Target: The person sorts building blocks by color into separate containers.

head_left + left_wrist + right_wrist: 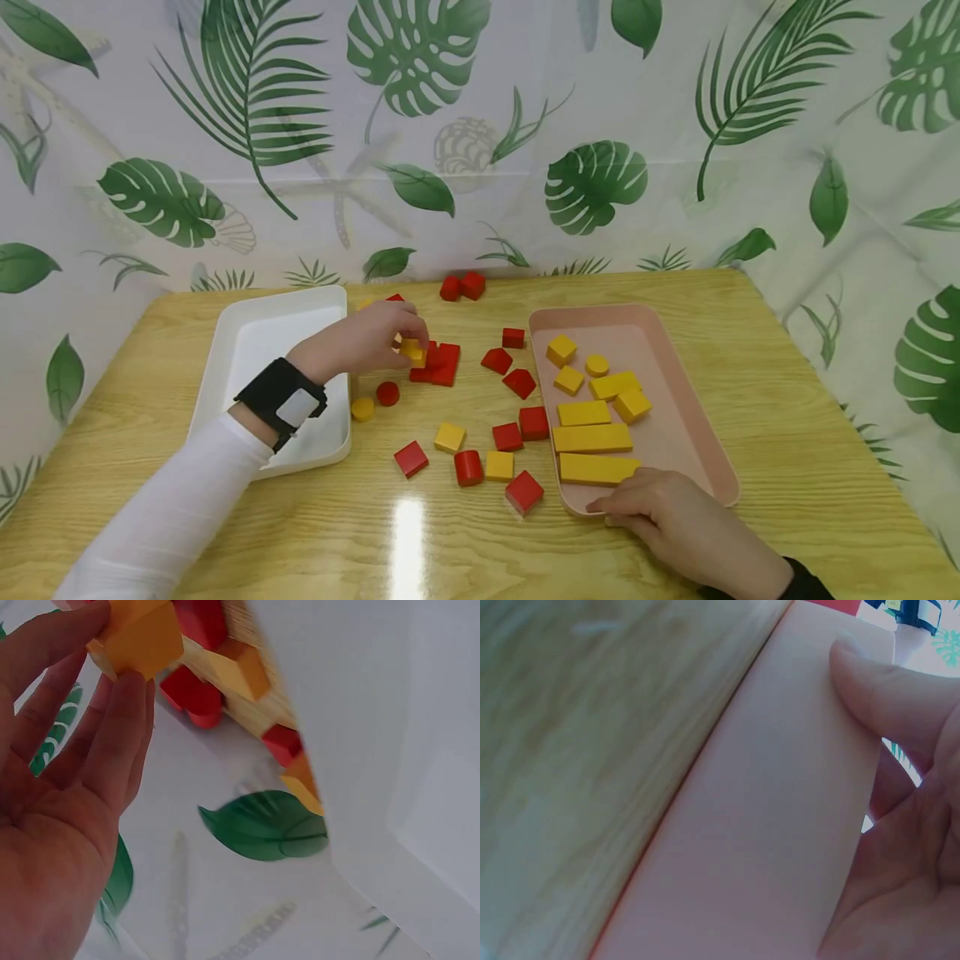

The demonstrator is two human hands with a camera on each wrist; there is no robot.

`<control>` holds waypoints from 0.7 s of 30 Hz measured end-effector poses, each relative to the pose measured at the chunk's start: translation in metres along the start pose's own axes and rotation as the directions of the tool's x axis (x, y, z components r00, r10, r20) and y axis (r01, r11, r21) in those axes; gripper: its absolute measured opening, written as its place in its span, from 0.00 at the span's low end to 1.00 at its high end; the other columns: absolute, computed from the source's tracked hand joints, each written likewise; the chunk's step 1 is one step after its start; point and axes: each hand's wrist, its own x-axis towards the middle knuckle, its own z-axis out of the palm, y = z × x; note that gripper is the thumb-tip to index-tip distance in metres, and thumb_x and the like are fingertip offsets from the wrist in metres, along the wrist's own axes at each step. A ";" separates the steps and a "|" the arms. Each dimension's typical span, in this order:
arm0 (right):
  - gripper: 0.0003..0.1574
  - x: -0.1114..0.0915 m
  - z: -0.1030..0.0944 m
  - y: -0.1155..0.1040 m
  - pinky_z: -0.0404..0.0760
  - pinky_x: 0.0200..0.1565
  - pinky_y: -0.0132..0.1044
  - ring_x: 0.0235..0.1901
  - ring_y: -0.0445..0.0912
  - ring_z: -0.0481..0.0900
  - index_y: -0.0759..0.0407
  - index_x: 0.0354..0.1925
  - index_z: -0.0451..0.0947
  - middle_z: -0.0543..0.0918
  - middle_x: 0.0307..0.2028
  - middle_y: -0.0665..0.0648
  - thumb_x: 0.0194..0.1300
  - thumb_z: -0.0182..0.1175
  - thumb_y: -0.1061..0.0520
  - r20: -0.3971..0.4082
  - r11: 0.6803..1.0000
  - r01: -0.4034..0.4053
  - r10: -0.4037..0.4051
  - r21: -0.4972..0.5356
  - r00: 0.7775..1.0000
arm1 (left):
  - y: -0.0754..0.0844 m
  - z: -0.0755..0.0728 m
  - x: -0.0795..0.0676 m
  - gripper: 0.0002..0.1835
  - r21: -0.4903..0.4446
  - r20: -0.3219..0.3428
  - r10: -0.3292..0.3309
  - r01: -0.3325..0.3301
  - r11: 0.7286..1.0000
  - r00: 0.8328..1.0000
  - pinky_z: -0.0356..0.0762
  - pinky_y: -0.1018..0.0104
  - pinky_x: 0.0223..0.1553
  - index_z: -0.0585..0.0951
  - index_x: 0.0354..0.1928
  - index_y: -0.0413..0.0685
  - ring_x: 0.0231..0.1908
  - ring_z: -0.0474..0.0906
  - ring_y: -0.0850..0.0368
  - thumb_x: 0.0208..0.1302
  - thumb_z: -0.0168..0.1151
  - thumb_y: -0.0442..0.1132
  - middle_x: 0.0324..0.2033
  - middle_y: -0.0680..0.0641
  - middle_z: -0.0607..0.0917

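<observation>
My left hand [363,337] pinches a yellow block [412,353] between thumb and fingertips, above the loose blocks by the white tray. In the left wrist view the same yellow block [146,637] sits at the fingertips. My right hand [678,521] holds the near rim of a pink tray [701,425]. The right wrist view has the thumb pressed on the tray's outer wall [765,795], with the other fingers over the rim and partly hidden. Several yellow blocks lie in the pink tray, including a long bar [597,469] beside the right fingers.
A white tray [270,333] stands on the left, partly covered by the left forearm. Red and yellow blocks lie scattered between the trays, among them a red cylinder [468,468] and a yellow disc [362,409]. A leaf-print cloth [502,183] hangs behind the wooden table.
</observation>
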 end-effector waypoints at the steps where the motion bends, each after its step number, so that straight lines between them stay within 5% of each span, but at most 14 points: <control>1: 0.16 0.000 0.000 0.000 0.75 0.38 0.34 0.38 0.32 0.74 0.37 0.44 0.81 0.79 0.38 0.34 0.60 0.58 0.55 -0.004 1.000 0.001 -0.001 0.001 1.000 | 0.006 0.000 0.004 0.10 0.005 -0.003 0.028 -0.028 1.000 1.000 0.70 0.70 0.38 0.80 0.36 0.55 0.36 0.70 0.58 0.50 0.66 0.39 0.34 0.56 0.75; 13: 0.15 -0.002 0.001 0.001 0.75 0.37 0.34 0.38 0.31 0.74 0.35 0.44 0.80 0.78 0.38 0.33 0.60 0.58 0.53 -0.040 0.999 0.039 -0.040 -0.020 0.998 | 0.091 0.016 0.075 0.11 0.006 0.011 0.306 -0.306 0.952 0.952 0.66 0.76 0.40 0.79 0.42 0.54 0.37 0.69 0.61 0.55 0.63 0.43 0.37 0.56 0.74; 21: 0.14 -0.003 0.001 0.002 0.75 0.38 0.34 0.38 0.31 0.74 0.35 0.44 0.80 0.79 0.38 0.33 0.61 0.57 0.53 -0.049 0.999 0.036 -0.036 -0.008 0.998 | 0.114 0.039 0.106 0.09 0.002 0.070 0.321 -0.322 0.947 0.944 0.64 0.74 0.34 0.77 0.37 0.54 0.34 0.66 0.62 0.55 0.62 0.45 0.32 0.52 0.72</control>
